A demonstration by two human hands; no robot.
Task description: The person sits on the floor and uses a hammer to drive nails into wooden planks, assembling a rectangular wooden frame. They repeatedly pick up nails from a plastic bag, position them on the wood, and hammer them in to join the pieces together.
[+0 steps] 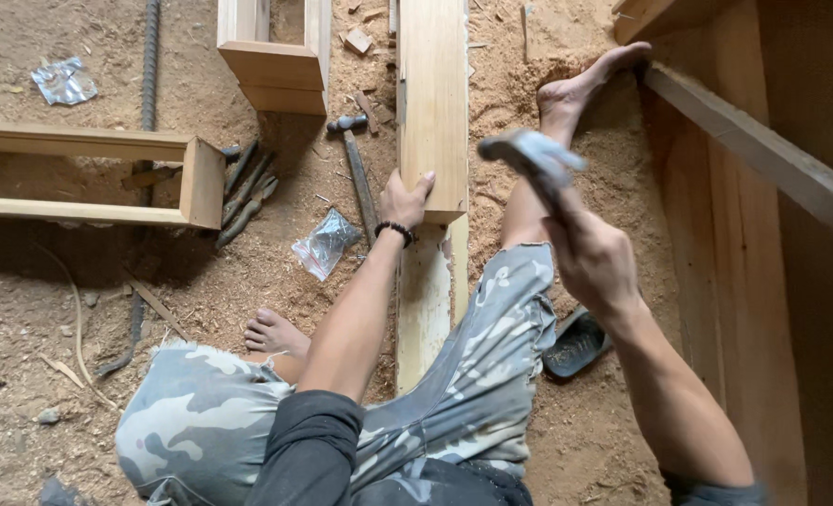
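Observation:
I look down at a sawdust-covered floor. My left hand (405, 199) grips the near end of a pale wooden block (432, 103) that lies on a longer plank (423, 309). A dark bead bracelet circles that wrist. My right hand (590, 258) is raised above my leg and shut on the handle of a hammer (532, 157), whose head is blurred. My right leg stretches forward beside the plank, foot (580, 86) against a wooden frame. My left foot (271, 333) is tucked under my knee.
A second hammer (356, 169) and several chisels (246, 192) lie left of the plank. Two open wooden box frames (201, 178) (276, 66) sit at left and top. Clear plastic bags (323, 245) (63, 81), a rebar rod (149, 66), a dark sandal (576, 342) and a large wooden panel (754, 234) surround me.

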